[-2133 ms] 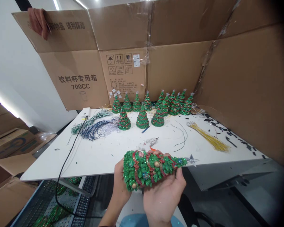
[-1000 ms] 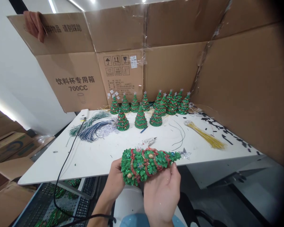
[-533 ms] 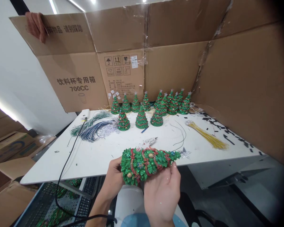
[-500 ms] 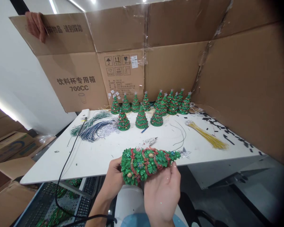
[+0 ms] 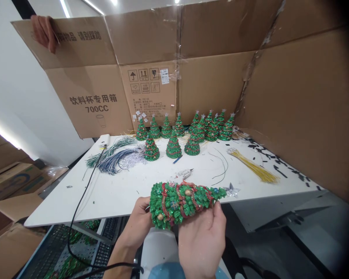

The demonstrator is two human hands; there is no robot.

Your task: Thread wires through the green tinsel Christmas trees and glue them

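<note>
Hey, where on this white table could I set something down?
Mainly the front-left of the table, between the black cable and the held tree, with only tiny scraps. A narrower gap separates the loose wires and the yellow bundle. Standing trees crowd the back; black bits crowd the right edge.

One camera sat on the person's head, I saw, facing forward and down, with left hand [image 5: 139,221] and right hand [image 5: 202,238] close below it, white table [image 5: 104,197] beyond, cardboard panels [image 5: 215,83] farthest off.
</note>
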